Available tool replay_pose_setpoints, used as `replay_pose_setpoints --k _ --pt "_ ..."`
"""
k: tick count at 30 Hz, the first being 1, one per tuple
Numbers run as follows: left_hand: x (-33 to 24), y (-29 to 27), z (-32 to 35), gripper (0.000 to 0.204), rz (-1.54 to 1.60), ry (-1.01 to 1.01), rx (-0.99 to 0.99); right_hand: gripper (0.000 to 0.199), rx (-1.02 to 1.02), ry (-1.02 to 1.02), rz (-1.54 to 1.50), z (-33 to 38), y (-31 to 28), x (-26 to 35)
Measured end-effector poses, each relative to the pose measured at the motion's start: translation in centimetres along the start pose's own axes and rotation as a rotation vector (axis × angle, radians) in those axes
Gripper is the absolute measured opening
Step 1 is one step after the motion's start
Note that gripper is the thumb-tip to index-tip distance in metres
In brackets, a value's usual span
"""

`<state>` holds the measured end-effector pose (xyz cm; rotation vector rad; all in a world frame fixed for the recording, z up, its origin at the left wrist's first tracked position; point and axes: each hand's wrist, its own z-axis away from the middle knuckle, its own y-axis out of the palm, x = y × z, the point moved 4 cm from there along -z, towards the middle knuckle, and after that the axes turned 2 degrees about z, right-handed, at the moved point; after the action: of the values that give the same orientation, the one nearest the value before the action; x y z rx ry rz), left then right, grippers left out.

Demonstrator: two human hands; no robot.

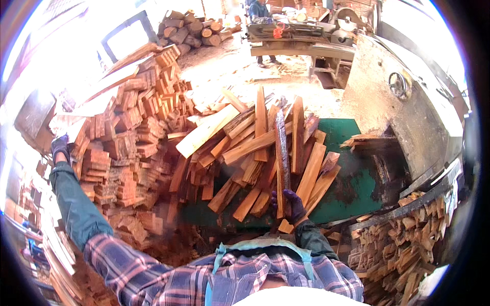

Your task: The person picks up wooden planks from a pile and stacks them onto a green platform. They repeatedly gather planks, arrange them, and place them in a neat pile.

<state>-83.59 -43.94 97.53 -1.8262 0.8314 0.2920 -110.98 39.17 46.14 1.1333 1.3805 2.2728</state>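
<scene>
The sawmill yard was littered with sawdust. Many loose planks (255, 153) still lay heaped on the green table (352, 188); the right hand (288, 204) gripped one long plank (281, 153). The left hand (60, 148) reached the tall stack (132, 127), its fingers' state unclear.

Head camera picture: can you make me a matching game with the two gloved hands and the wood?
1. left gloved hand
2. right gloved hand
3. tall stack of short reddish wood blocks
4. round logs

A. heaped far at the back
B. gripping a long dark wooden slat
C. stretched out to the left
D. beside the green table

Pairs: 1-C, 2-B, 3-D, 4-A
</scene>
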Motion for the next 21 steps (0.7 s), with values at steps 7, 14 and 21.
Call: replay_pose_setpoints --k 7,14,21 --pt "-23.1 0.5 25.8 0.031 0.109 1.078 -0.583 0.064 0.030 -0.147 0.229 3.7 0.9 5.1" --pt "-31.9 25.6 63.0 0.038 0.286 1.324 0.847 0.079 -0.246 -0.357 0.489 8.5 -7.0 8.7" --pt "-26.7 41.0 89.6 0.096 -0.127 0.856 1.280 0.105 -0.480 -0.195 0.850 12.4 -17.5 5.1"
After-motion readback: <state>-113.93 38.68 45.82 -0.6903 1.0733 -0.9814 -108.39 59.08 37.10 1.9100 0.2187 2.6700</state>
